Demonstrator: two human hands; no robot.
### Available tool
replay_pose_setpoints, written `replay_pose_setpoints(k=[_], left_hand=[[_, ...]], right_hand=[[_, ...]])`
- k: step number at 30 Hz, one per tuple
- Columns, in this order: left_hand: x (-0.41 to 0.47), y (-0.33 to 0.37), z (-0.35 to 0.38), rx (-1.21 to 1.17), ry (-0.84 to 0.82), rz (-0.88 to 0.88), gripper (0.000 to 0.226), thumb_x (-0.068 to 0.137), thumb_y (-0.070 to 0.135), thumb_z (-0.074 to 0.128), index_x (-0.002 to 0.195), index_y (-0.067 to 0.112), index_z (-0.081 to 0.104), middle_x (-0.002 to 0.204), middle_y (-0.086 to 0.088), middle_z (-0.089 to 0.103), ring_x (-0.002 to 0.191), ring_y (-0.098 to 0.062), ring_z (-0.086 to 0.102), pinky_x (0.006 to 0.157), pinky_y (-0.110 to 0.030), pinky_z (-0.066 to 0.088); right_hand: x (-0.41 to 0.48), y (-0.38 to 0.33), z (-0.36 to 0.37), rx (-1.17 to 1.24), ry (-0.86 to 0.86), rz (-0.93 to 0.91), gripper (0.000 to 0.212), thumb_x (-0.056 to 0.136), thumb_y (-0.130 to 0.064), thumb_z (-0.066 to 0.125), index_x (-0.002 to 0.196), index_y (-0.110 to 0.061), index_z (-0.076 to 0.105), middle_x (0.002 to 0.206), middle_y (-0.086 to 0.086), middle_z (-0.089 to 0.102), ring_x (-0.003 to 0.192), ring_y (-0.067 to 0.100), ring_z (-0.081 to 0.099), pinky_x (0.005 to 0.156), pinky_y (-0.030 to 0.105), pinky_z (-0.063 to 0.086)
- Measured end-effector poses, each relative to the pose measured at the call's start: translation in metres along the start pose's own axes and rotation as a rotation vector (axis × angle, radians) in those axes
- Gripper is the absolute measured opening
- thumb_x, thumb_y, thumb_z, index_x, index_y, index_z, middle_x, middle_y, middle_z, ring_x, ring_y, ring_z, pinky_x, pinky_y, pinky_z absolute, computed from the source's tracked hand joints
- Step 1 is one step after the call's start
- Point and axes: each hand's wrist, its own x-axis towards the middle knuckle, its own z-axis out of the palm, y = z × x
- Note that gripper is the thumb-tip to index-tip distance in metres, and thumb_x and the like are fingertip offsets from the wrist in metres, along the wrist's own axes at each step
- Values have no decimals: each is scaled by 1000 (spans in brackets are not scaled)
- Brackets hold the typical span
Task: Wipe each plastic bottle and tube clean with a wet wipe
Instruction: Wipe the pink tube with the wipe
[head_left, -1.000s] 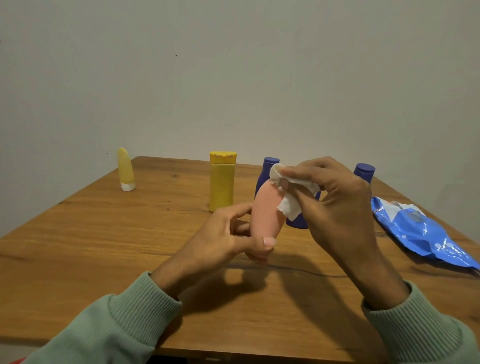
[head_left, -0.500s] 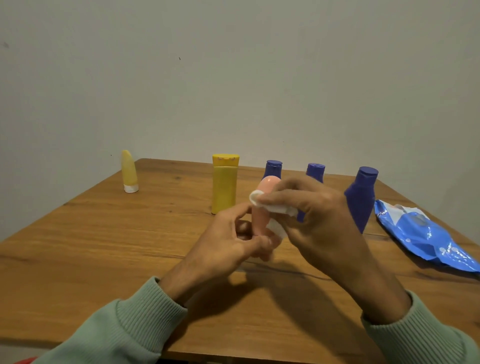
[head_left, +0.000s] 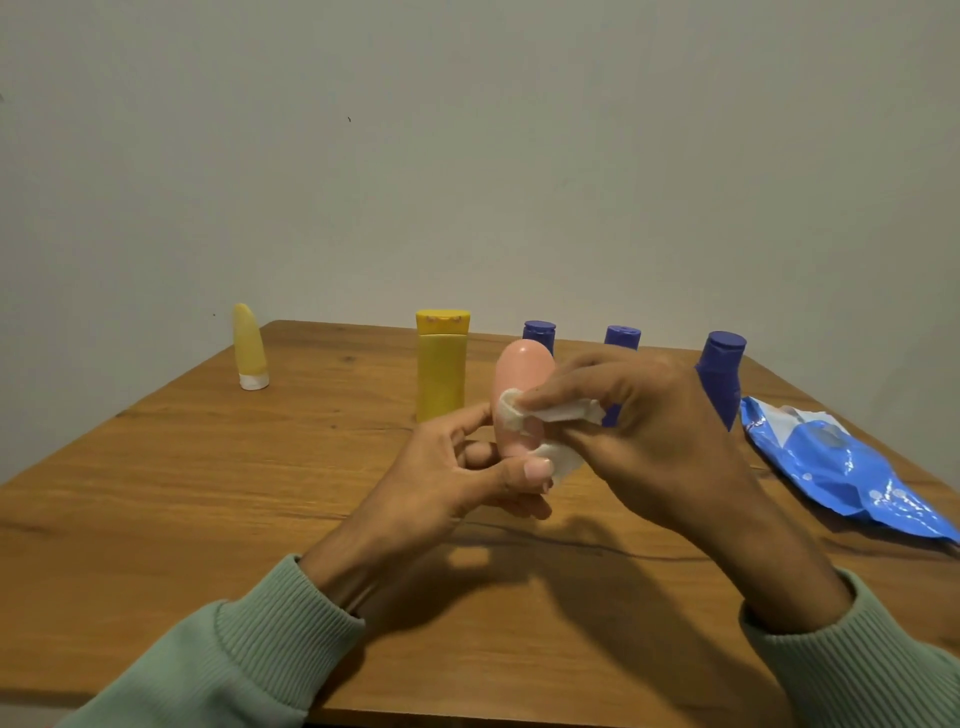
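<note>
The left hand (head_left: 457, 478) pinches the bottom of the pink tube (head_left: 522, 371) and keeps it upright over the wooden table (head_left: 208, 493), so its sides can be reached. The right hand (head_left: 649, 431) pinches a white wet wipe (head_left: 566, 413) and presses it on the tube's middle to rub it. The yellow bottle (head_left: 441, 364), small yellow tube (head_left: 249, 345) and three blue bottles (head_left: 719, 379) stand behind, out of the way. The blue wipe pack (head_left: 841, 467) lies close by on the right

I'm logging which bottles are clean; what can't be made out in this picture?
Head view:
Pink tube lower part: hidden by left hand and wet wipe.
Middle blue bottle body: behind right hand.
Wipe pack print: blurred.
Dirt on any bottle: too small to tell.
</note>
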Motion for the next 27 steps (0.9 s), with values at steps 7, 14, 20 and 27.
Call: replay_pose_setpoints(k=[7, 14, 20, 27], left_hand=[[-1, 3, -2, -131, 31, -63, 52, 73, 18, 70, 123, 16, 54, 99, -19, 73, 79, -29, 71, 73, -35, 60], [-1, 5, -3, -214, 7, -107, 54, 72, 20, 68, 124, 7, 56, 101, -21, 72, 76, -28, 71, 69, -33, 60], [-2, 5, -4, -232, -34, -123, 57, 67, 22, 70, 121, 9, 57, 93, -20, 73, 72, -28, 72, 66, -30, 59], [1, 5, -3, -335, 16, -112, 51, 66, 22, 69, 113, 6, 67, 98, -18, 73, 71, -26, 71, 62, -31, 59]], right_hand=[[0, 0, 2, 62, 33, 39, 27, 75, -14, 73, 100, -23, 71, 89, -14, 62, 82, 1, 58, 75, 11, 47], [0, -1, -1, 160, -9, 76, 23, 75, -16, 74, 97, -25, 72, 89, -13, 67, 83, 0, 60, 69, 14, 50], [1, 5, 4, 136, 158, 178, 26, 77, -14, 73, 101, -21, 71, 86, -14, 62, 89, -4, 55, 66, 5, 44], [1, -2, -5, 267, -39, 174, 24, 73, -18, 75, 95, -26, 72, 87, -14, 67, 79, -1, 62, 62, 12, 51]])
